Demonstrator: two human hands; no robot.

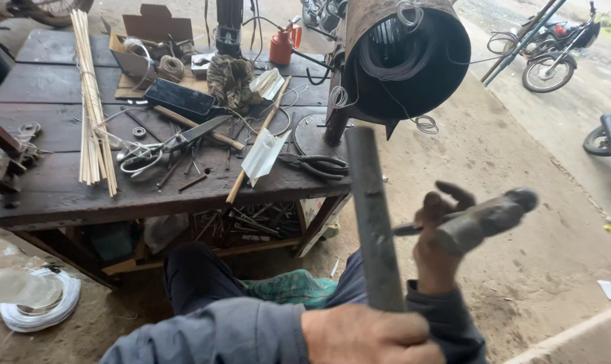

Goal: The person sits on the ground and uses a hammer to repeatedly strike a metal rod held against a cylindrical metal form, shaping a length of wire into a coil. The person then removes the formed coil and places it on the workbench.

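Flat grey metal bar (374, 222) stands upright at lower centre of the frame, its base gripped in the closed left hand (369, 335). Just right of it, the right hand (437, 253) is wrapped tight around a hammer (484, 219), head raised toward the right. Cluttered wooden workbench (43, 195) sits upper left, rusty wire-filled drum (403, 57) above.
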